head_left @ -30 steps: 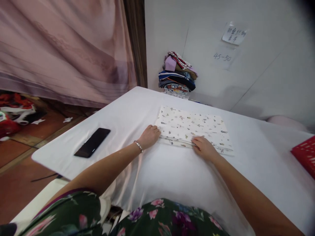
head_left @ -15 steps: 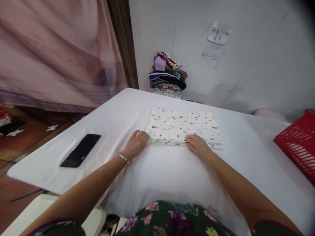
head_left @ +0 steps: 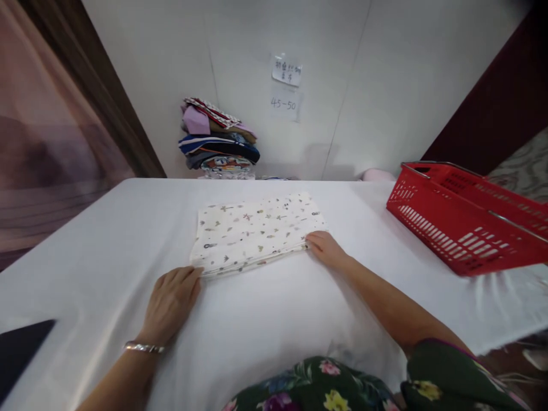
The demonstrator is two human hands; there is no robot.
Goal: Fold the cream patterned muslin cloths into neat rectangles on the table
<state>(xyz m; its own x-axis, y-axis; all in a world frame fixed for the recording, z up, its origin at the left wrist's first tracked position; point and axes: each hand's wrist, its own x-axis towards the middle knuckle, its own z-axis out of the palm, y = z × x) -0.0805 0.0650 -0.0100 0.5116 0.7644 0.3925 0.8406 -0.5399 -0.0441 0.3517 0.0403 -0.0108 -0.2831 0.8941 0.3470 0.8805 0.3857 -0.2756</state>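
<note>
A folded white cloth (head_left: 257, 228) with a small scattered print lies flat on the white-covered table. Its layered front edge faces me and slants up to the right. My left hand (head_left: 173, 294), with a silver bracelet at the wrist, is closed on the near left corner. At the near right corner, my right hand (head_left: 325, 248) pinches the layers, fingertips on top. Both thumbs are mostly hidden.
A red plastic basket (head_left: 445, 228) with metal handles stands on the table (head_left: 265, 325) at the right. A stack of folded fabrics (head_left: 218, 142) is against the back wall. A dark phone (head_left: 23, 348) lies at the left edge of view.
The view has turned right, bringing most of the red basket into sight. My right hand has shifted along the cloth's front edge towards its right corner. My left hand stays at the left corner.
</note>
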